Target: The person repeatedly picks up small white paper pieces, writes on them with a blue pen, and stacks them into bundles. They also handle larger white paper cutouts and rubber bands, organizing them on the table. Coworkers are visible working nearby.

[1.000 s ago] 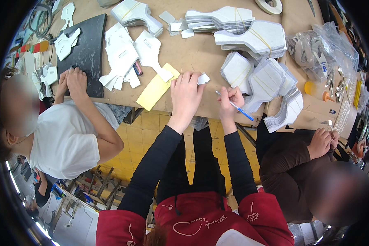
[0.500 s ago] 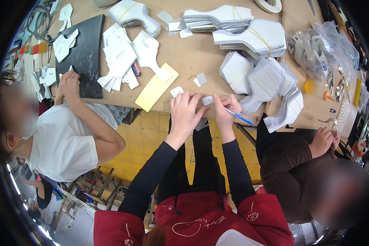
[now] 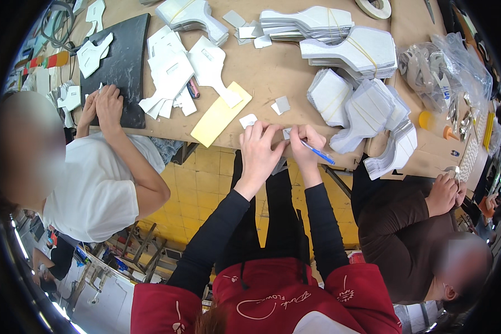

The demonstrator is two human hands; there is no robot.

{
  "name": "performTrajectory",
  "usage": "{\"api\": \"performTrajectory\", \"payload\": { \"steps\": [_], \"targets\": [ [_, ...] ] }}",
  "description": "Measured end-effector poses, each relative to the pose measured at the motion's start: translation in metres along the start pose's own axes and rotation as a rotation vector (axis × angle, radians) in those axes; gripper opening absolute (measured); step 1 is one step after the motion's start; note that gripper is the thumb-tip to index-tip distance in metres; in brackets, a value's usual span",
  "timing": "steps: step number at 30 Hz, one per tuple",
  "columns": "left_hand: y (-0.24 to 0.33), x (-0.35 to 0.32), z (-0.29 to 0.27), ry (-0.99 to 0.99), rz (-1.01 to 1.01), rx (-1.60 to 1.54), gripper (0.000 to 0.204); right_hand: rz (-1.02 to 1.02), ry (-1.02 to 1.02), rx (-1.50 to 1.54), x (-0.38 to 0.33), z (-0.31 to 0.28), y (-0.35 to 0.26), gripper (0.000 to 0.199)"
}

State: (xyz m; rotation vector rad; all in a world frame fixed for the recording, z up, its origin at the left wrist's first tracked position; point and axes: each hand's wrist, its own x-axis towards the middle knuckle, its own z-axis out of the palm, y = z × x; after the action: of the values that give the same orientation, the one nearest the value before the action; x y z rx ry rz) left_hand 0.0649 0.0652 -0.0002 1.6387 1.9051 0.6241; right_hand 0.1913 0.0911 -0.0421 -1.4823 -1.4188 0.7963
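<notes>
"White card (image 3: 286, 133), where's it at?"

"Near edge of brown table (image 3: 295, 67), btwn L hand (image 3: 259, 150) & R hand (image 3: 307, 143). Small, partly hidden by fingers."

"R fingers?"

"Pinched narrow on blue pen (image 3: 324, 156), writing end toward card, back end slanting down to the right. Can't tell if tip touches card."

"& L?"

"Fingers bunched, curled down at card's left, thumb a bit apart from index. Can't tell if they grip it or just press."

"What's close by?"

"Loose white piece (image 3: 247, 119) just past L fingertips. Grey-and-white pair (image 3: 281, 104) farther up. Yellow strip (image 3: 221, 114) on the slant to the left, w/ narrow end of a white cut-out (image 3: 212, 67) on top."

"R side?"

"Banded stacks (image 3: 367, 111) of white shapes, up & right of R hand."

"Other ppl?"

"Two. White shirt (image 3: 97, 189) on left, hands at black mat (image 3: 122, 61). Brown sleeve (image 3: 392, 214) on right, holding smth too small to tell."
</notes>
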Motion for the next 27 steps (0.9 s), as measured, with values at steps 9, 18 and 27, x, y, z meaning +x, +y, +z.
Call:
{"api": "performTrajectory", "payload": {
  "steps": [9,18,27],
  "targets": [
    [0.0002,0.0016,0.0038,0.014,-0.02,0.015,0.028,-0.048,-0.025,-0.04,-0.0013,-0.0008,-0.0002,0.039],
    [0.0021,0.0032,0.0036,0.022,-0.021,0.026,0.028,-0.007,0.005,0.003,-0.0014,0.0,-0.0008,0.038],
    [0.0044,0.0037,0.0018,0.017,-0.029,0.032,0.027,-0.067,-0.012,-0.029,-0.0004,-0.002,0.0023,0.039]
  ]
}}
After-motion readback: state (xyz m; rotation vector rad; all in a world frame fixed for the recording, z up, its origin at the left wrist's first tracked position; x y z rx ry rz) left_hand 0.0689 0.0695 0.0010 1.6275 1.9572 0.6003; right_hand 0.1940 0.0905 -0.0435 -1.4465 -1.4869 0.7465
